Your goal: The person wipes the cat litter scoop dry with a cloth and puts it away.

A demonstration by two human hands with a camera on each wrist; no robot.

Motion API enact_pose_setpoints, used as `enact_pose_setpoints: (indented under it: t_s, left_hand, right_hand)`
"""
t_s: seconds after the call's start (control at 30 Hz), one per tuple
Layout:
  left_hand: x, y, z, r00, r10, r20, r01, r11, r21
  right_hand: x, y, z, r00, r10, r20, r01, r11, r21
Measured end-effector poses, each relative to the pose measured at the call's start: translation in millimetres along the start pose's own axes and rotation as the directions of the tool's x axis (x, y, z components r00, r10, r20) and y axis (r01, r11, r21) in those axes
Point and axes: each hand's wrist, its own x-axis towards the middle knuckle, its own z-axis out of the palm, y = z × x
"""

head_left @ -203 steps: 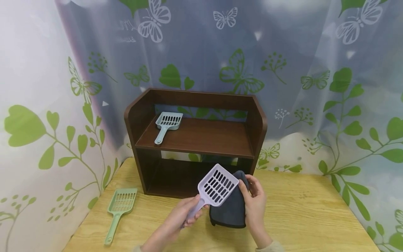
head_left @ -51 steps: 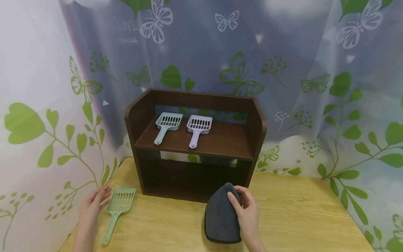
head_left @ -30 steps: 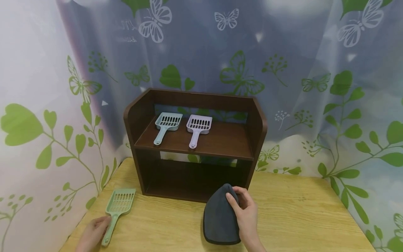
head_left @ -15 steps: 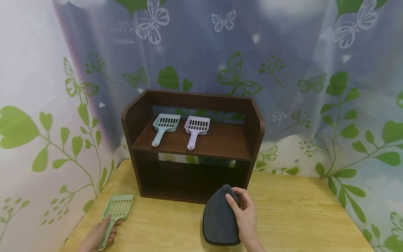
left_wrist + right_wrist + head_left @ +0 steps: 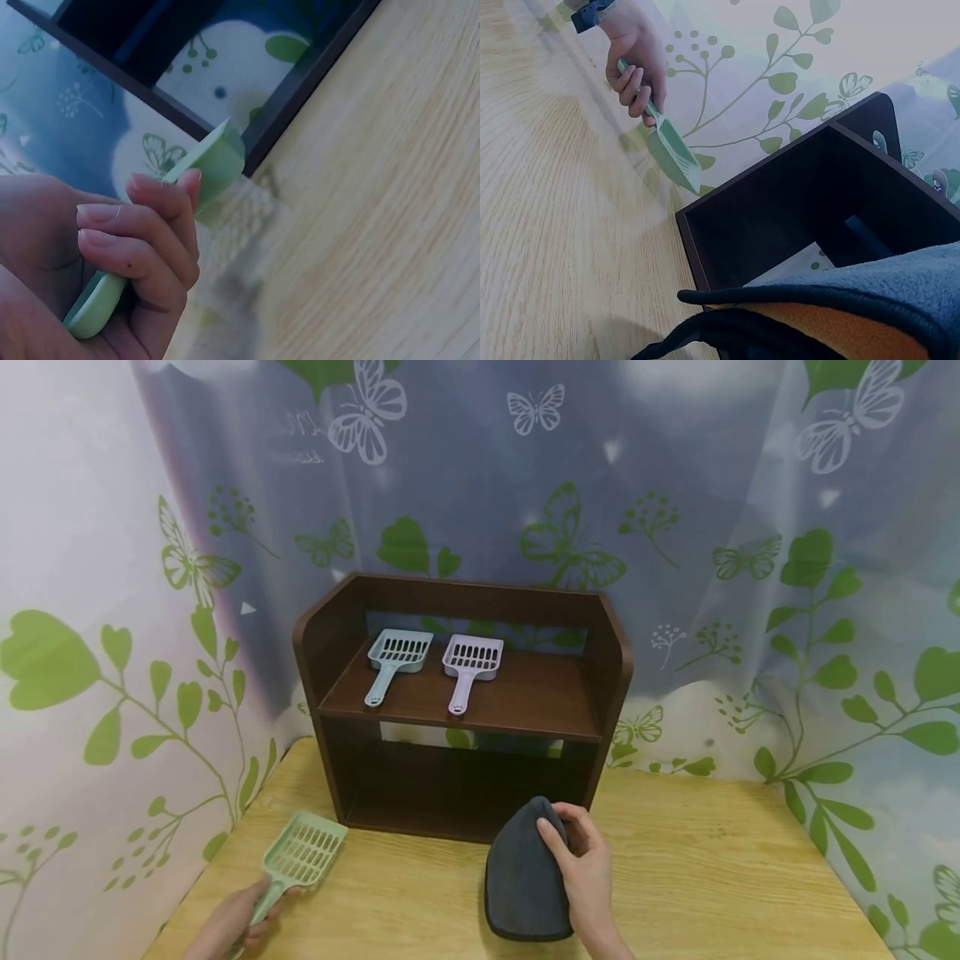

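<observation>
My left hand (image 5: 238, 917) grips the handle of a light green slotted litter scoop (image 5: 302, 850) at the table's left side. In the left wrist view, curled fingers (image 5: 161, 240) wrap the handle, and the scoop's head (image 5: 217, 174) is raised off the wood. My right hand (image 5: 588, 878) pinches the top of a folded dark grey cloth (image 5: 525, 881) with black edging, propped upright in front of the shelf. The right wrist view shows an orange layer inside the cloth (image 5: 900, 270). A pale blue scoop (image 5: 401, 650) and a lilac scoop (image 5: 465, 677) lie side by side on the upper shelf.
A dark brown two-tier shelf (image 5: 543, 697) stands at the back of the wooden table (image 5: 712, 860). Its upper board has bare wood right of the lilac scoop. A patterned curtain (image 5: 480, 477) hangs close behind and along the left.
The lilac scoop, earlier in my left hand, now lies on the shelf. That hand has since taken the green scoop by its handle and lifted it. My right hand keeps holding the cloth.
</observation>
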Motion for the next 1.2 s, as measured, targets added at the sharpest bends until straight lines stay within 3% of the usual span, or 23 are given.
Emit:
enact_pose_setpoints:
  t_s: [0.1,0.23,0.43,0.6,0.87,1.07,1.2]
  left_hand:
    - [-3.7,6.3,1.8,0.995,0.054,0.079,-0.057,0.998,0.04]
    - [-7.6,15.9,6.4,0.983,0.097,0.154,-0.1,0.995,0.012]
    - [-10.7,35.8,25.8,0.987,0.088,0.131,-0.09,0.996,0.009]
    - [-10.4,53.4,50.6,0.989,0.094,0.114,-0.098,0.995,0.029]
    - [-4.2,72.4,82.8,0.964,0.176,0.199,-0.186,0.982,0.029]
    - [-2.9,90.5,110.8,0.941,0.223,0.256,-0.235,0.972,0.018]
    - [-2.5,101.3,132.6,0.925,0.249,0.288,-0.259,0.966,-0.004]
  right_hand:
    - [0.3,-0.6,0.0,1.0,0.0,0.001,0.0,1.0,0.004]
    - [0.6,-1.7,-0.1,1.0,-0.002,0.001,0.002,1.0,0.005]
    - [1.9,-3.5,-2.4,1.0,-0.01,0.0,0.01,1.0,-0.021]
    - [4.4,-6.2,-6.4,0.999,-0.037,-0.007,0.037,0.999,-0.031]
    - [11.1,-15.3,-15.0,0.988,-0.146,-0.042,0.143,0.987,-0.067]
    - [18.3,-28.4,-17.6,0.953,-0.302,-0.019,0.294,0.94,-0.171]
    - [18.2,-44.2,-13.6,0.899,-0.438,-0.005,0.423,0.87,-0.255]
